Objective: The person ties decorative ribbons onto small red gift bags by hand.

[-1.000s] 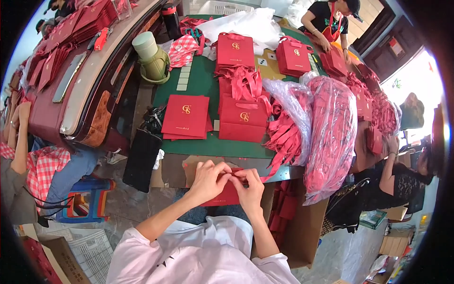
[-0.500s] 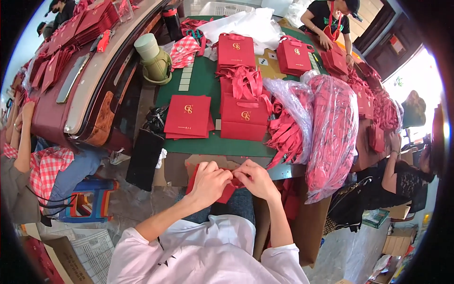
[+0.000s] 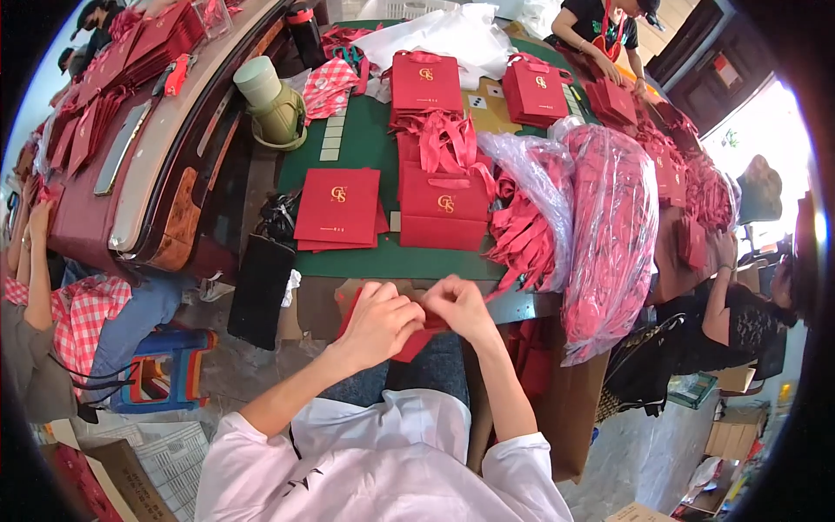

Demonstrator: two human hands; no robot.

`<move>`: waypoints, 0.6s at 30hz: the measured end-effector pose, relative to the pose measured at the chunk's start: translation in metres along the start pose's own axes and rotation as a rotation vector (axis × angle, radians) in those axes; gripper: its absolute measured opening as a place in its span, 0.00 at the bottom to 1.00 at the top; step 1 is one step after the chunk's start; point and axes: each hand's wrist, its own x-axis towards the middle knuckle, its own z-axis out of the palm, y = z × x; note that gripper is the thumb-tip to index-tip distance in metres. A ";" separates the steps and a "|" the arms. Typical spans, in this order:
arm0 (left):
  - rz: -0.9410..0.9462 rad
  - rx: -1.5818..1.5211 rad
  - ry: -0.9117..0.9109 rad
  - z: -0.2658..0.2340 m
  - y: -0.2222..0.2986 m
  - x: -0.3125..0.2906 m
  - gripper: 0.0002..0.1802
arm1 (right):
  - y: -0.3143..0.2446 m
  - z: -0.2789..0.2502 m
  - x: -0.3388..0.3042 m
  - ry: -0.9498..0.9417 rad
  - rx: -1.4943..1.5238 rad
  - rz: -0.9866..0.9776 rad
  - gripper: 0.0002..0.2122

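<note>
A small red paper bag (image 3: 412,347) is above my lap at the table's near edge, partly covered by my fingers. My left hand (image 3: 380,324) is closed on it from the left, with the knuckles up. Just to the right, my right hand (image 3: 459,308) has its fingers pinched together by the bag's upper edge; what lies between the fingertips is hidden. Beyond my hands, flat red bags (image 3: 337,209) lie stacked on the green table mat (image 3: 348,264). Beside them is a red bag (image 3: 444,215) with loose red ribbons (image 3: 448,143) on top.
Plastic-wrapped bundles of red ribbon (image 3: 611,244) lie at the table's right edge. A green thermos (image 3: 268,100) stands in a holder at the left. Upright red bags (image 3: 535,91) stand farther back. Co-workers sit on both sides, and one person (image 3: 604,39) works at the far right.
My right hand has lifted slightly and drawn a little away from the bag's top edge. My left hand stays on the bag. The whole view has shifted slightly.
</note>
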 end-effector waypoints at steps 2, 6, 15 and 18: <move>-0.009 -0.011 -0.026 0.003 0.003 -0.003 0.06 | -0.001 0.001 0.009 0.239 0.084 0.071 0.05; -0.124 -0.071 -0.025 -0.003 0.002 0.003 0.07 | -0.013 -0.001 0.008 0.316 -0.036 0.046 0.09; -0.351 -0.074 0.020 -0.011 -0.030 0.016 0.06 | -0.033 -0.016 -0.052 0.093 -0.548 -0.272 0.07; -0.315 -0.043 0.059 0.007 -0.038 0.024 0.08 | -0.050 -0.005 -0.063 0.085 -0.298 -0.120 0.07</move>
